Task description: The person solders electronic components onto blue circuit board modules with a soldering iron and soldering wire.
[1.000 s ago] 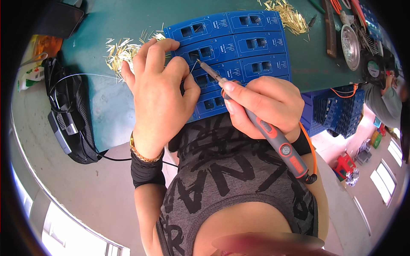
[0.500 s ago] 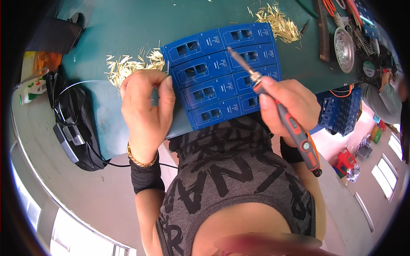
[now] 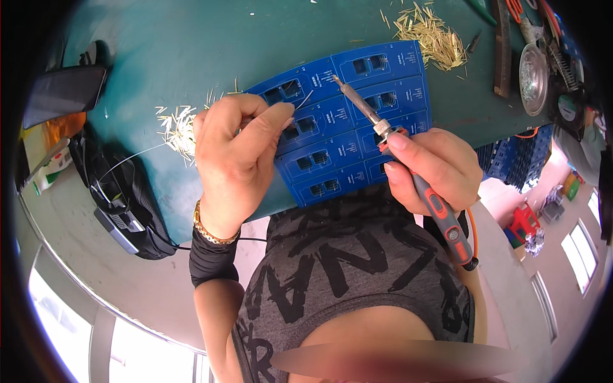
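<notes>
A blue circuit board panel, divided into several identical sections with square cutouts, lies on the green table before me. My left hand is closed over its left part, pinching a thin solder wire whose end sticks out past the fingertips above the panel. My right hand grips a grey and red soldering iron like a pen. The iron's tip points up and left, over the upper middle of the panel; whether it touches the board I cannot tell.
Loose gold pins lie beyond the panel, and another pin pile sits beside my left hand. At right are a metal dish, a dark bar and stacked blue boards. A black bag and a phone are at left.
My left hand has moved right and up over the panel, bringing the solder wire's end toward the iron's tip. The iron's tip has shifted slightly left relative to the board.
</notes>
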A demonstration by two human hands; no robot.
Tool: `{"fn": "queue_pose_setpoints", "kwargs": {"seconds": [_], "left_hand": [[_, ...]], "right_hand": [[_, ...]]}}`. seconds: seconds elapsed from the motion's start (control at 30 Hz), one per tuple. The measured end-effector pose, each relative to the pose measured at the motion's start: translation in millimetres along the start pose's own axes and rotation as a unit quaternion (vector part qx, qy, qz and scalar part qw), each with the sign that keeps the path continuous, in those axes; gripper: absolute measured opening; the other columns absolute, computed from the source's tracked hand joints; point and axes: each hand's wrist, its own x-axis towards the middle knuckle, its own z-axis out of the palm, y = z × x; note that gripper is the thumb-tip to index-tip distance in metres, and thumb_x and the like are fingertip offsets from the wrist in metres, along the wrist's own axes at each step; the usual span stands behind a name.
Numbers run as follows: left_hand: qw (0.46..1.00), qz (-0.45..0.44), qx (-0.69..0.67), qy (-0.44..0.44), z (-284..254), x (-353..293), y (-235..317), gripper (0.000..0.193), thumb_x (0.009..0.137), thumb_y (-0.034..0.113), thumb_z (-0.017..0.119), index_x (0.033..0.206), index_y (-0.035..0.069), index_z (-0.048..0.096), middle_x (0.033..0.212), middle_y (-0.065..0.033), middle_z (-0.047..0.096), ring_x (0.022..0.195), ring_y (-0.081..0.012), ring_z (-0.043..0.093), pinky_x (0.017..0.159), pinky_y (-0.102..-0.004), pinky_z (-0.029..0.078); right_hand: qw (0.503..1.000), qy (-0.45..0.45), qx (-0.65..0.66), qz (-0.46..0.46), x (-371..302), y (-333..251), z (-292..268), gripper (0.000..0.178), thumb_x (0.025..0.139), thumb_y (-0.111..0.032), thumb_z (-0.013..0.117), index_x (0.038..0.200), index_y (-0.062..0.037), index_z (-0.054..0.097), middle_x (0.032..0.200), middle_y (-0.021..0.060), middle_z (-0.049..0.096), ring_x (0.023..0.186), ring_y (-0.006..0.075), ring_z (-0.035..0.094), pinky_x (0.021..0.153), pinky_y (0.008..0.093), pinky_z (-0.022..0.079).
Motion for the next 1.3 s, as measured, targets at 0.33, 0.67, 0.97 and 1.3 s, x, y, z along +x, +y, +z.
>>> {"fn": "queue_pose_setpoints", "kwargs": {"seconds": [0.33,0.67,0.97,1.3], "left_hand": [[0.999,-0.003,-0.01,0.053,11.7,-0.7,-3.0,0.026,0.065,-0.003,0.076,0.087,0.01,0.07,0.079,0.0005,0.058,0.069,-0.0169,0.055,0.07,-0.0307,0.038],[0.999,-0.006,-0.001,0.048,4.0,-8.5,-14.4,0.027,0.064,-0.003,0.076,0.086,0.01,0.069,0.079,0.0001,0.058,0.07,-0.0175,0.056,0.069,-0.0311,0.038],[0.992,-0.069,0.028,0.105,-14.4,2.5,2.0,0.027,0.072,-0.013,0.071,0.095,0.002,0.073,0.088,-0.0085,0.059,0.08,-0.0207,0.058,0.071,-0.0295,0.048],[0.988,-0.027,0.111,0.105,-22.3,25.8,-18.9,0.018,0.085,-0.005,0.067,0.101,0.003,0.069,0.092,-0.0076,0.052,0.078,-0.0197,0.053,0.069,-0.0324,0.046]], "right_hand": [[0.994,0.087,0.047,0.042,12.6,-4.1,26.6,0.04,0.064,0.002,0.076,0.104,-0.0002,0.071,0.064,0.0047,0.061,0.048,0.0179,0.055,0.043,0.0272,0.041],[0.995,0.083,0.043,0.02,22.1,-2.3,45.4,0.038,0.066,0.001,0.075,0.104,0.0021,0.07,0.065,0.0062,0.063,0.047,0.0184,0.056,0.043,0.0269,0.042],[0.941,0.294,-0.099,0.137,-40.9,21.9,-55.9,0.035,0.087,-0.016,0.07,0.112,0.0036,0.055,0.092,0.0178,0.064,0.065,0.0192,0.063,0.06,0.0282,0.052],[0.78,0.592,-0.196,0.047,-92.6,52.7,-171.8,0.012,0.088,-0.004,0.067,0.091,0.0006,0.057,0.077,0.0118,0.064,0.056,0.0101,0.055,0.051,0.0192,0.043]]}}
